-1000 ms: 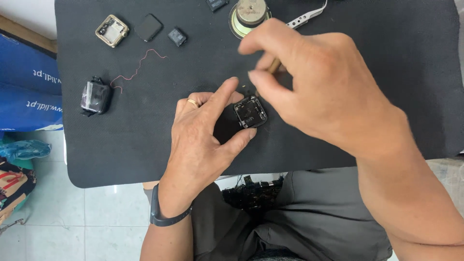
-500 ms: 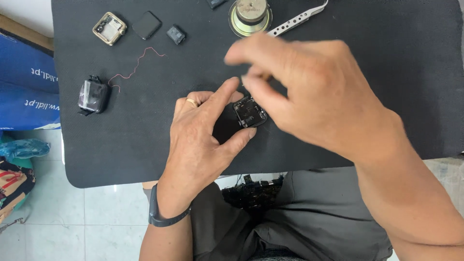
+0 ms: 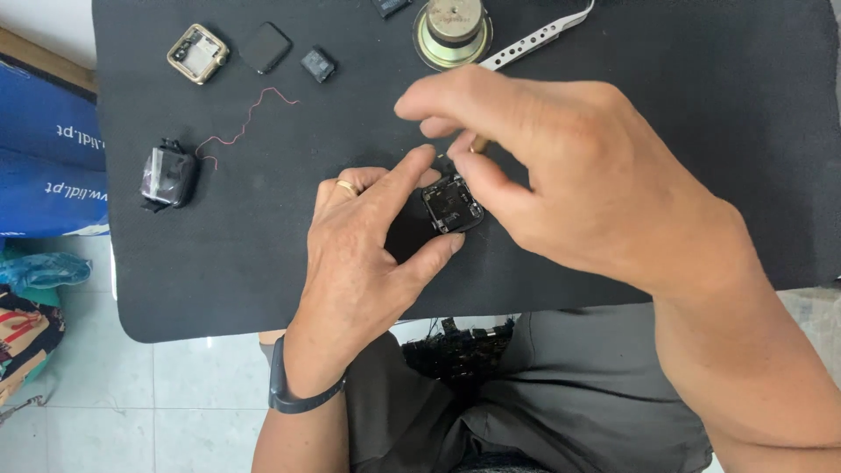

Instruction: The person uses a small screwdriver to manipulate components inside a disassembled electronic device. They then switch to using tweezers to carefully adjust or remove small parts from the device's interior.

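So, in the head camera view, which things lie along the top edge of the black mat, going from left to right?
Gold square watch case → black square screen → small dark square part → round speaker → white tweezers. Lower down, the left hand holds the small black device.

Left hand palm down, forefinger and thumb pinched toward each other, ring on one finger, dark band on wrist. Right hand raised above it, fingers curled, forefinger and thumb tips drawn together. Right forearm enters from lower right.
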